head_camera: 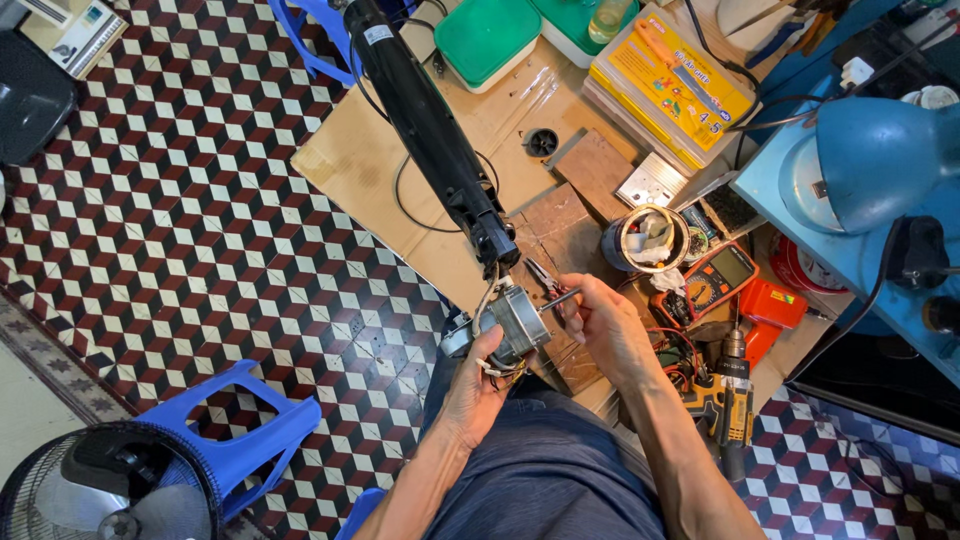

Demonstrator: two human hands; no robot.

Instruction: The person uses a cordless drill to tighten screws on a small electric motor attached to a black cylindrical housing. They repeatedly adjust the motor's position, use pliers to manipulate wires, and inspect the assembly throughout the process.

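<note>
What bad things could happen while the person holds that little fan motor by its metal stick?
1. The left hand cups the fan motor above the lap, and the right hand pinches only its thin shaft; the motor might slip and drop.
2. Thin wires join the motor to the black fan column; a tug could possibly strain or snap them.
3. The cordless drill lies beside the right forearm; an elbow could knock it.

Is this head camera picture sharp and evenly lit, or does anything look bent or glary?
Head view: even, soft light; the fan motor between left hand and right hand is sharp; slight sheen on the black fan column; wide-lens bending at the edges curves the floor tiles.
</note>
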